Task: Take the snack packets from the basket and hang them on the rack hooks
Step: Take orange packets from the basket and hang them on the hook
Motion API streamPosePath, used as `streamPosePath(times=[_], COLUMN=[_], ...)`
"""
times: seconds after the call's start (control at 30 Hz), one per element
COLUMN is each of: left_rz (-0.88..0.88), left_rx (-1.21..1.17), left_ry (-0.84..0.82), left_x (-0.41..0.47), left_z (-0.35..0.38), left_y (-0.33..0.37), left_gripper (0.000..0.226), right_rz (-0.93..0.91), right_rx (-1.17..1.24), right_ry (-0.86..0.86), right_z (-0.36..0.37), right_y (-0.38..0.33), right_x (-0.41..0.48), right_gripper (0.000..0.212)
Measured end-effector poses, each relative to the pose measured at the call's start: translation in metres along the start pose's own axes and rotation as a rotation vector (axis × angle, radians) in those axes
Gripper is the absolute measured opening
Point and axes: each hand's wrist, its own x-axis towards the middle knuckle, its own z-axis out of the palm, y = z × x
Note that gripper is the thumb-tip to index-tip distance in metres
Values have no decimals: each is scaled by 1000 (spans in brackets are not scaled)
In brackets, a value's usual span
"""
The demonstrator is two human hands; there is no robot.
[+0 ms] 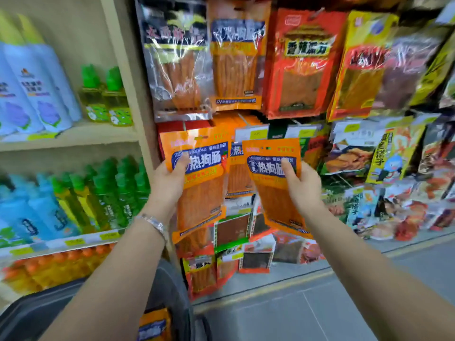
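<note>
Status: mid-task, two packets in hand, at least one left to go.

- Far left: shelf (73, 136) of spray bottles and green-capped bottles, not part of the job.
- Bottom left: dark basket (49, 313), mostly cut off by the frame edge and by the left forearm. One orange packet (154, 326) shows inside it, so there's more to hang. Can't count the rest.
- Left hand (167, 185): fingers grip the left packet (202, 193) at its left edge, thumb on the front label, the other fingers behind it. The packet is upright against the stock. Its top sits at hook level, but I can't tell if the hole is on a hook or not.
- Right hand (304, 190): fingers grip the right packet (273, 193) the same way, thumb on the front. The packet is tilted, with its top just below the price tags (256, 134). I judge it as not yet hung.
- Between the two, a matching orange packet (237, 168) hangs already.
- Right side: hanging packets (302, 62) fill the rows and overlap.

Hidden: the hooks sit behind packets and tags, and no bare rack shows. The far-right stock is blurred and its labels are unreadable.
</note>
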Motion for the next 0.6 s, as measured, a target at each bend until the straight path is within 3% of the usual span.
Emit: streamPosePath(times=[0.1, 0.23, 0.4, 0.6], left_rz=[20, 102, 141, 182], left_rx=[-81, -122, -206, -243], left_ry=[127, 264, 222, 126], left_x=[12, 25, 42, 72], left_z=[25, 41, 44, 56], left_y=[22, 57, 95, 124], left_gripper=[31, 35, 12, 15], right_rz=[-106, -246, -271, -244], right_rx=[49, 193, 342, 513], right_ry=[0, 19, 41, 70], right_z=[-22, -43, -44, -17], right_y=[-9, -44, -83, -119], right_x=[43, 99, 157, 212], right_gripper=[35, 8, 5, 17])
